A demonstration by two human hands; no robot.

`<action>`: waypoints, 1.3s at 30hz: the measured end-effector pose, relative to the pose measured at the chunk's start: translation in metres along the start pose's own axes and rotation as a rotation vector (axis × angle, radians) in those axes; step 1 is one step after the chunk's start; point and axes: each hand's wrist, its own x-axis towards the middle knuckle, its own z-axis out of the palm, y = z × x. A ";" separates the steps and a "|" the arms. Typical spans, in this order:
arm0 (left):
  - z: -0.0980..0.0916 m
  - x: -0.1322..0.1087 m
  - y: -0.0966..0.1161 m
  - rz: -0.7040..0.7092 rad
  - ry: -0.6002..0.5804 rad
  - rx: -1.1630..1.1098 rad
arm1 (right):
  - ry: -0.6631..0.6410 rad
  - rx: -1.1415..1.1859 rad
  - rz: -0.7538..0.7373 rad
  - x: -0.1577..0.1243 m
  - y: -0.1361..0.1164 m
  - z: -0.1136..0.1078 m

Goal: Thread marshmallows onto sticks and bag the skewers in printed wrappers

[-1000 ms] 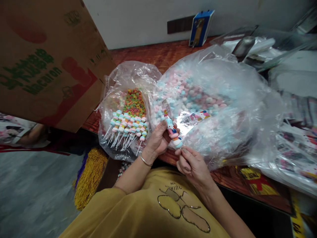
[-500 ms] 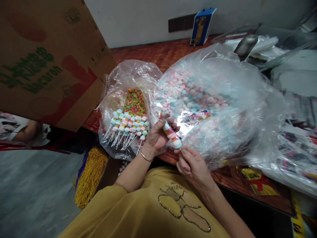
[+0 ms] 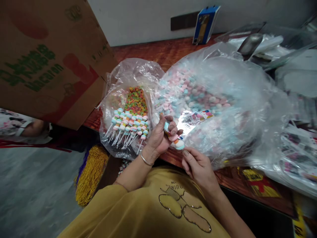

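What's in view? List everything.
Cardboard box: one, brown, left
Device: one, blue, by wall
Scoop: one, grey, upper right
Table: one, reddish, under bags
Left bag: one, transparent, beside box
Rings: many, multicoloured, left bag
Stick candies: many, pastel, over left bag
Right bag: one, transparent, centre
Loose candies: many, pastel, right bag
Wrapper: one, silvery, beside left hand
Fringe: one, gold, lower left
Held candy: one, multicoloured, in hands
Left hand: one, bare, around candy
Right hand: one, bare, candy's end

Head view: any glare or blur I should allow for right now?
Head view: bright white shine on the printed wrapper near the left hand; head view: sheen on the large plastic bag hazes the candies; head view: printed packets at right look soft.
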 end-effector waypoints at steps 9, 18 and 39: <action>0.002 -0.004 -0.005 0.075 -0.071 0.103 | -0.022 0.184 0.066 0.002 0.005 -0.007; -0.004 -0.001 -0.007 0.110 -0.001 0.159 | 0.102 -0.125 -0.139 -0.001 0.000 -0.013; 0.005 -0.006 -0.013 0.096 0.179 0.120 | 0.381 -1.023 -0.688 -0.006 0.000 -0.004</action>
